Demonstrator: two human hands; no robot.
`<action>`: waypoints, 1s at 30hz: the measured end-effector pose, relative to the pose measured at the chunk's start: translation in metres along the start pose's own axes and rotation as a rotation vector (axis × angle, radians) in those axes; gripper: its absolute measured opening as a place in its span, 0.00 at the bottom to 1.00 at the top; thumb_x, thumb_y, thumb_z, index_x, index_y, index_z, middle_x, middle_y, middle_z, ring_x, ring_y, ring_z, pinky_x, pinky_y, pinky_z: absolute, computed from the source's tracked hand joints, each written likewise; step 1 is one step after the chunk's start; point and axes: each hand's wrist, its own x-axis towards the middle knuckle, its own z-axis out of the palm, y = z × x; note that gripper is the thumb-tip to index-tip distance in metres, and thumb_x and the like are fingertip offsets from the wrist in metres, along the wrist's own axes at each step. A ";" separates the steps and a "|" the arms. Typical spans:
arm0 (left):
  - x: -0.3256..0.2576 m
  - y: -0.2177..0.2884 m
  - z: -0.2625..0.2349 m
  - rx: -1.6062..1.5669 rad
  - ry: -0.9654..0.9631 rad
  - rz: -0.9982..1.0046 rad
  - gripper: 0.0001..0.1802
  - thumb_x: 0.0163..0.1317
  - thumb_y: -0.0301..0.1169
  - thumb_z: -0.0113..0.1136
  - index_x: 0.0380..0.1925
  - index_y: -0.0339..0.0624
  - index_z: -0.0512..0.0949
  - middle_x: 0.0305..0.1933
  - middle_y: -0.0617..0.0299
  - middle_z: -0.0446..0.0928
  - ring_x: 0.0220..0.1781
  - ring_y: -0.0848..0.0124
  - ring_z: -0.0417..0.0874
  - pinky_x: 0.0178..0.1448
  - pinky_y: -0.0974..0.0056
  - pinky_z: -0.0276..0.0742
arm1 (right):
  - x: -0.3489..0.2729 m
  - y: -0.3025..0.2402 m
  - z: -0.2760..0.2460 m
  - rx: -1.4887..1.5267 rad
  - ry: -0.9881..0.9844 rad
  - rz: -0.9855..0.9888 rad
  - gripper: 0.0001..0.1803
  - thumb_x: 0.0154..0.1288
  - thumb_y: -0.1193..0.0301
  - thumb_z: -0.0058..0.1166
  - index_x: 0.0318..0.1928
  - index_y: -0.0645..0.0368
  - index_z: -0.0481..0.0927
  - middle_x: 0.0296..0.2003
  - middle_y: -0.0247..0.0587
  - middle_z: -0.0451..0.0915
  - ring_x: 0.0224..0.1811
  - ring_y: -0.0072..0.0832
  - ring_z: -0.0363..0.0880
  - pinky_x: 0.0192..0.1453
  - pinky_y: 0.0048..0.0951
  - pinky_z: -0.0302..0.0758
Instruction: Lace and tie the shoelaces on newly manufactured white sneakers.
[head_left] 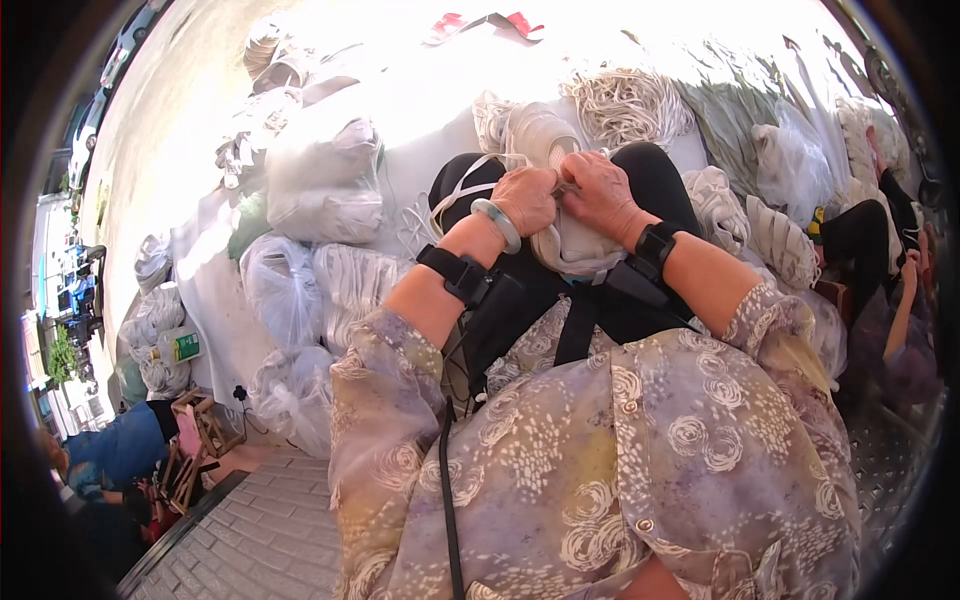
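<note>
A white shoe upper (570, 245) lies on my lap between my knees. My left hand (525, 198) is closed on its left edge, and a white lace (455, 192) loops out beside that hand. My right hand (598, 192) pinches the same piece from the right, knuckles touching the left hand. A pale bangle and a black wrist strap sit on my left forearm, and a black strap is on my right wrist. My patterned sleeves fill the lower frame.
Clear bags of white shoe parts (320, 185) lie on a white sheet (215, 300) to my left. A heap of white laces (628, 105) and more white uppers (780, 240) lie ahead and right. Another person (900, 290) sits at right; a wooden stool (200, 425) stands lower left.
</note>
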 end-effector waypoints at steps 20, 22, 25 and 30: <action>-0.007 -0.023 -0.003 -0.232 -0.029 0.259 0.11 0.53 0.25 0.49 0.37 0.38 0.76 0.30 0.47 0.77 0.33 0.59 0.81 0.39 0.64 0.73 | 0.003 -0.033 -0.013 -0.734 -0.311 -0.273 0.03 0.45 0.71 0.53 0.22 0.54 0.79 0.20 0.37 0.78 0.25 0.31 0.78 0.24 0.32 0.70; -0.005 -0.032 0.002 -0.266 -0.035 0.265 0.11 0.53 0.24 0.49 0.36 0.36 0.76 0.28 0.50 0.78 0.32 0.67 0.80 0.40 0.65 0.73 | 0.005 -0.036 -0.013 -0.760 -0.338 -0.323 0.03 0.45 0.71 0.53 0.22 0.54 0.79 0.20 0.37 0.78 0.25 0.31 0.78 0.24 0.31 0.70; -0.006 -0.029 0.004 -0.372 -0.024 0.261 0.11 0.54 0.24 0.49 0.36 0.34 0.77 0.25 0.55 0.77 0.30 0.76 0.77 0.38 0.68 0.72 | 0.009 -0.036 -0.015 -0.748 -0.401 -0.366 0.04 0.44 0.70 0.53 0.20 0.55 0.79 0.20 0.37 0.78 0.25 0.31 0.78 0.24 0.32 0.71; -0.011 -0.020 0.007 -0.339 0.054 -0.004 0.10 0.48 0.27 0.50 0.30 0.38 0.78 0.29 0.47 0.78 0.34 0.52 0.80 0.41 0.58 0.74 | -0.001 -0.031 -0.033 -0.472 -0.466 -0.385 0.07 0.46 0.69 0.52 0.16 0.56 0.76 0.18 0.43 0.75 0.23 0.38 0.77 0.25 0.37 0.72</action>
